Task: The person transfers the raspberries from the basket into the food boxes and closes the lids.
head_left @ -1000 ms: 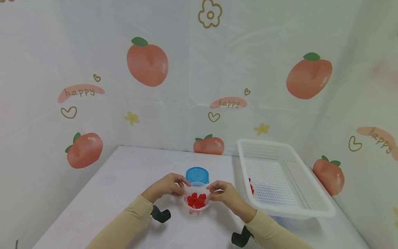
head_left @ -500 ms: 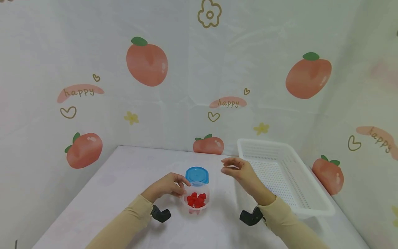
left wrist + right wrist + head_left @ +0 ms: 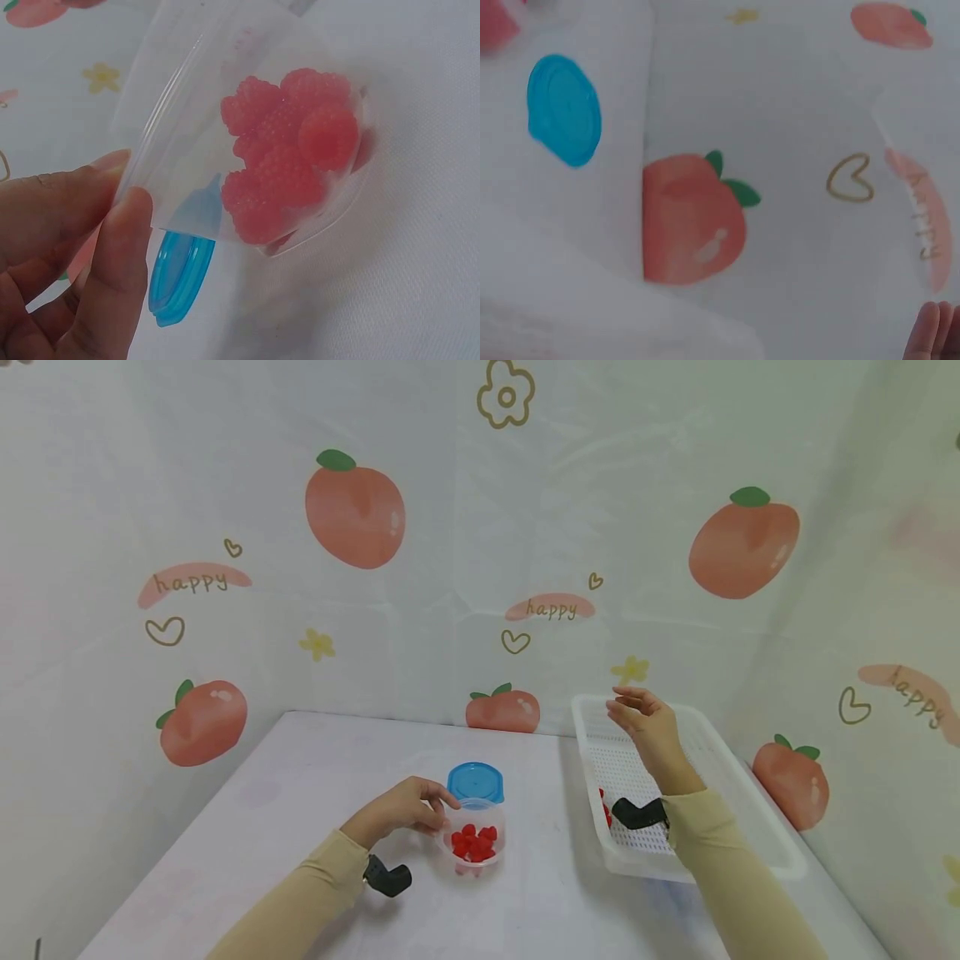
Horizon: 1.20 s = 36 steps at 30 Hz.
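Observation:
My left hand (image 3: 405,806) pinches the rim of a small clear plastic tub (image 3: 491,814) between thumb and finger. Several red raspberries (image 3: 289,154) lie in the bottom of that tub, showing through its wall in the left wrist view. Just behind the tub, a blue lid (image 3: 476,783) rests on the table. Over the white basket (image 3: 761,814) on the right, my right hand (image 3: 651,739) is raised, fingers loosely bent and nothing seen between them. A few red raspberries (image 3: 604,811) show inside the basket along its left wall.
The white table (image 3: 337,760) runs back to a fruit-printed cloth backdrop (image 3: 435,635). A black wrist device (image 3: 388,878) hangs under the left wrist, and another black device (image 3: 637,813) sits under the right, covering part of the basket.
My right hand has left the tub and moved right and up to above the basket. The left hand, tub and lid have stayed in place.

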Each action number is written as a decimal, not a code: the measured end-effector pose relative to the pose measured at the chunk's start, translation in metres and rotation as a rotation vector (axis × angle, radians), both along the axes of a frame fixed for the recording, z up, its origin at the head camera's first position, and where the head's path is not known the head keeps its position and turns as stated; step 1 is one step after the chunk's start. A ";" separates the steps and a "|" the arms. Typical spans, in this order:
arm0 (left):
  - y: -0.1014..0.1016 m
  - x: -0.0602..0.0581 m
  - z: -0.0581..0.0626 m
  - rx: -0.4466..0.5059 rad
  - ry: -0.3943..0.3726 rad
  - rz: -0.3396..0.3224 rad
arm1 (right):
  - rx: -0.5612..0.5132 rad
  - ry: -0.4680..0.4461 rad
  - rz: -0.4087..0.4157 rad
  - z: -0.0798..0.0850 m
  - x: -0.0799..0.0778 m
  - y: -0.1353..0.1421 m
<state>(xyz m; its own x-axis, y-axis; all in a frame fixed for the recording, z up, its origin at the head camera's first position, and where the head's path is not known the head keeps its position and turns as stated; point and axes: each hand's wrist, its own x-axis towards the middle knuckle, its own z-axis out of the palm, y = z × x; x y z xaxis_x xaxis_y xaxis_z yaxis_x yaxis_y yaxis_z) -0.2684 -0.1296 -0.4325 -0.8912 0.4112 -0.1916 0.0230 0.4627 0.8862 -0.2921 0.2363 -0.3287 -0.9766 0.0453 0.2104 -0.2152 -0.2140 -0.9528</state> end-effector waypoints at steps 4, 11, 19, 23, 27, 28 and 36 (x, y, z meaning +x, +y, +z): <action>0.001 0.001 0.000 -0.002 0.001 -0.002 | 0.132 -0.053 -0.040 -0.018 -0.011 0.019; 0.001 0.001 0.002 -0.005 -0.003 0.001 | 0.395 -0.194 0.055 -0.054 -0.029 0.042; 0.001 0.001 0.002 0.009 -0.001 -0.010 | 0.584 -0.328 0.259 -0.079 -0.038 0.051; 0.000 0.000 0.001 0.012 -0.004 -0.006 | 0.678 -0.406 0.304 -0.082 -0.036 0.050; 0.001 0.001 0.002 0.004 -0.003 0.002 | 0.737 -0.502 0.353 -0.086 -0.034 0.050; 0.001 0.001 0.002 0.001 -0.004 0.005 | 0.745 -0.519 0.360 -0.088 -0.035 0.050; 0.002 0.001 0.002 -0.007 -0.008 0.018 | 0.805 -0.556 0.343 -0.097 -0.039 0.048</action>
